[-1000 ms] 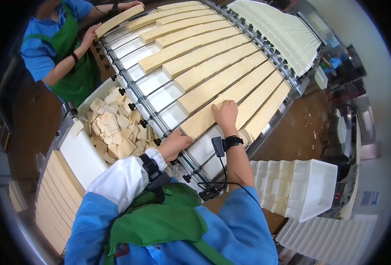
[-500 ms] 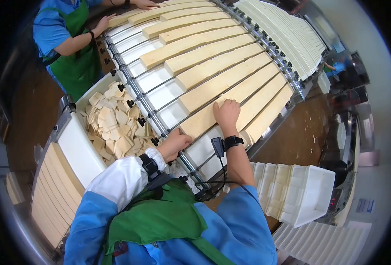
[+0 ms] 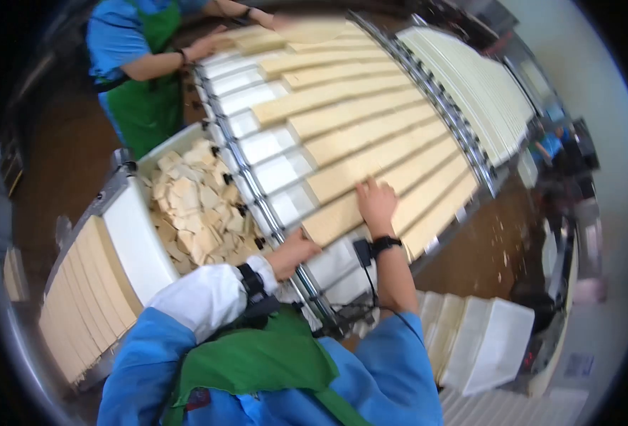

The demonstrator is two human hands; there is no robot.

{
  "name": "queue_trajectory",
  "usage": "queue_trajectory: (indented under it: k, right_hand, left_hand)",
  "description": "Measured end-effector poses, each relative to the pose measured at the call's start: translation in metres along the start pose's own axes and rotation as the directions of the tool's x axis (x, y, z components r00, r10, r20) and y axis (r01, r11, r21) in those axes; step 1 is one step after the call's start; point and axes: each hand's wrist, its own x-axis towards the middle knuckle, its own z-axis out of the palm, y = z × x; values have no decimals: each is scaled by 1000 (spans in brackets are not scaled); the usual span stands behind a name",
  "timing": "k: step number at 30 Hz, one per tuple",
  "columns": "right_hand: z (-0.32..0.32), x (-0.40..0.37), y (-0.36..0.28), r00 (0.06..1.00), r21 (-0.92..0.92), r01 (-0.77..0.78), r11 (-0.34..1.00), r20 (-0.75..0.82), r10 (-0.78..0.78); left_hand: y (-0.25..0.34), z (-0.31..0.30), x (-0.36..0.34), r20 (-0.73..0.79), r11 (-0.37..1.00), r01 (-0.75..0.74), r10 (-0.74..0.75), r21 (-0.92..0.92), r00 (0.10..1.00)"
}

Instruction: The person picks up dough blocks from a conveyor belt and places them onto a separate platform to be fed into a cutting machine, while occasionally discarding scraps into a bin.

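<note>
Long pale slabs (image 3: 356, 117) lie side by side in lanes between thin rods on a white surface. My left hand (image 3: 294, 254) touches the near end of one slab (image 3: 335, 216), beside the metal rail, its fingers drawn together at the slab's corner. Farther along, my right hand (image 3: 378, 204) rests on top of the slabs, its fingertips bent down on them and partly spread. A wristband with a small black device sits on my right wrist.
A white bin (image 3: 211, 192) of flat pale pieces stands left of the metal rail (image 3: 253, 183). More slabs (image 3: 86, 291) are at lower left. A co-worker (image 3: 143, 78) handles slabs at upper left. White trays (image 3: 488, 341) stand at lower right.
The view has shifted, so the slabs and rail sit farther right and lower. Both my hands remain at the slabs. The co-worker's far hand is now by a blurred, moving slab.
</note>
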Motion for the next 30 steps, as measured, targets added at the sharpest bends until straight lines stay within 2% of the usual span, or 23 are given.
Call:
queue_trajectory:
  k: [2,4,7,9,10,11,12,13,15,16,18,19,20,21,22,23,24,25,26,27,28,29,30]
  right_hand:
    - [12,2,9,999,-27,47,999,-1,-47]
    - [6,4,8,998,-49,59,997,40,-57]
    - [-4,-1,1,992,-77,99,992,-73,-104]
    - [-25,2,-9,988,-36,5,999,157,1]
    - [-18,0,-10,990,-22,28,999,142,-24]
    - [-1,-5,-4,999,-23,21,1000,45,-20]
    - [13,-5,-1,998,-19,10,1000,-59,-11]
    - [20,-2,-2,997,-11,27,1000,-78,-28]
    - [25,-3,-3,971,65,-130,989,213,113]
    - [18,-3,-8,974,66,-126,990,199,110]
    - [5,-2,-18,954,2,-179,984,247,173]
    - [0,-3,-24,970,98,-136,986,215,113]
    - [-5,-3,-29,974,99,-116,988,208,94]
    - [-24,-12,-41,944,137,-70,988,329,21]
    - [-37,-18,-57,896,182,-28,983,441,-56]
    - [-38,-24,-70,897,186,-10,982,435,-73]
    - [-37,-35,-80,846,172,45,984,517,-129]
    - [-36,-47,-89,785,164,98,982,593,-177]
    - [-37,-58,-100,788,168,110,980,586,-189]
    - [-39,-70,-110,820,120,184,976,528,-220]
    - [-37,-78,-115,845,68,256,964,468,-257]
    - [-29,-84,-115,885,45,274,961,378,-270]
    - [-25,-87,-113,883,46,286,957,374,-282]
  left_hand:
    - [-25,-10,19,-26,996,-86,87,32,996]
    - [-17,-11,16,-26,997,60,-58,47,998]
    - [-36,-11,35,-88,997,-2,9,81,996]
    - [-30,-11,37,-115,995,-82,88,60,989]
    - [-25,-11,37,-69,995,-33,40,99,997]
    - [-22,-7,35,-20,991,19,-16,133,1000]
    - [-14,-2,28,-33,992,-3,7,129,999]
    - [-2,5,18,-39,989,-96,101,117,994]
    - [6,17,13,-71,964,-223,235,146,969]
    - [6,16,20,-68,960,-237,249,148,966]
    - [11,10,34,-54,891,64,-44,449,998]
    - [29,16,7,-109,947,-12,49,320,993]
    - [0,-3,40,21,923,-131,132,363,991]
    - [-30,-22,73,155,889,-257,213,378,965]
    - [-58,-40,105,281,850,-379,288,365,916]
    - [-27,-51,73,547,424,-652,355,629,758]
    - [-14,-66,55,538,420,-652,368,631,758]
    - [-5,-82,39,633,217,-776,470,593,615]
    - [2,-98,21,721,-5,-847,529,531,448]
    - [9,-107,-3,716,-13,-844,536,536,447]
    - [16,-116,-28,359,715,-594,480,370,801]
    - [16,-128,-49,132,988,-60,79,-143,988]
    - [7,-151,-62,124,986,-71,89,-149,988]
